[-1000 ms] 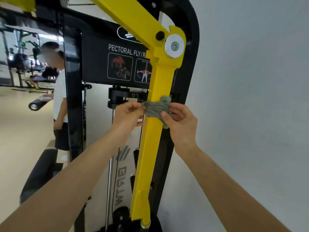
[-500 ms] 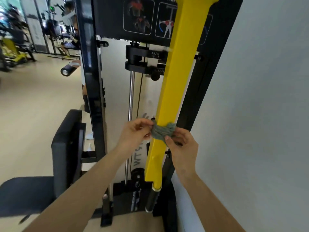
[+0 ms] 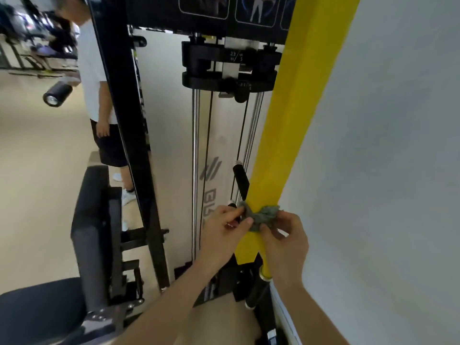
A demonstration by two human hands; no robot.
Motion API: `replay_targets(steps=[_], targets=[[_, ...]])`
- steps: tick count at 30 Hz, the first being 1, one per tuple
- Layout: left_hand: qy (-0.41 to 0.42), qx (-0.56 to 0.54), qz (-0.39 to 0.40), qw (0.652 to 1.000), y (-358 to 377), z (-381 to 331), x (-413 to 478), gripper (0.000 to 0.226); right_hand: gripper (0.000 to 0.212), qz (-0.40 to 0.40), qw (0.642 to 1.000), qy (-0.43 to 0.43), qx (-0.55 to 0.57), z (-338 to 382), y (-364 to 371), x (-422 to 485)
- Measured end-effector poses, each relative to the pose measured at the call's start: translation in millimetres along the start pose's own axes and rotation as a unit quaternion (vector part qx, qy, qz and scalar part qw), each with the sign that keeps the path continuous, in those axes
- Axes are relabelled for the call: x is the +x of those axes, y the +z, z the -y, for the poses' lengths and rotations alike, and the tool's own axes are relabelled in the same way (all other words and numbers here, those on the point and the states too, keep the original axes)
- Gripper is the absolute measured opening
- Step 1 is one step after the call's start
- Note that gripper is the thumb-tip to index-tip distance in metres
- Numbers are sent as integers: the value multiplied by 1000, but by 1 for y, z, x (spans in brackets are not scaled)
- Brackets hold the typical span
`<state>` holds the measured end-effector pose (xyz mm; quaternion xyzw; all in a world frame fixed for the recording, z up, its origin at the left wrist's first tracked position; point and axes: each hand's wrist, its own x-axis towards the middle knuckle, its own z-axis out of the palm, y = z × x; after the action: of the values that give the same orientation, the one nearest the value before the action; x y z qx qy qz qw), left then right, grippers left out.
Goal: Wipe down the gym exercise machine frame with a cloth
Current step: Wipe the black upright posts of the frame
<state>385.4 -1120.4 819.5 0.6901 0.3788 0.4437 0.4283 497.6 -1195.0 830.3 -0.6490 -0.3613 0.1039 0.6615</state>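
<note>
A yellow machine arm (image 3: 296,115) hangs down the right side of the black frame (image 3: 129,135), ending in a black handle grip near the floor. A grey-green cloth (image 3: 261,215) is wrapped across the arm's lower end. My left hand (image 3: 224,227) pinches the cloth's left end. My right hand (image 3: 283,235) pinches its right end, close to the wall. Both hands hold the cloth taut against the yellow metal.
A pale grey wall (image 3: 385,145) runs directly to the right. The weight stack top (image 3: 229,68) and chrome guide rods (image 3: 196,158) stand behind the arm. A black padded seat (image 3: 37,310) sits at lower left. A person in a white shirt (image 3: 94,78) stands behind the frame.
Both hands have slid the cloth down the yellow arm from below the pivot to near its lower end. My view has tilted downward with them.
</note>
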Motion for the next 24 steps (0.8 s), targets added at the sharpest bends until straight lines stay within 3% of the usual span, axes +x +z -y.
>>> replay_targets(steps=[8,13,20,24], targets=[[58,-75,39,995,-9,-11,29,45,41,-133,990,-33,-15,31,29,-5],[73,-98,38,992,-9,-18,40,26,41,-157,981,-95,-66,45,35,-3],[8,-32,136,990,-7,28,35,11,32,-116,966,-84,-214,9,38,-21],[-32,-65,194,978,-8,55,15,8,21,-58,958,-127,-252,2,27,-27]])
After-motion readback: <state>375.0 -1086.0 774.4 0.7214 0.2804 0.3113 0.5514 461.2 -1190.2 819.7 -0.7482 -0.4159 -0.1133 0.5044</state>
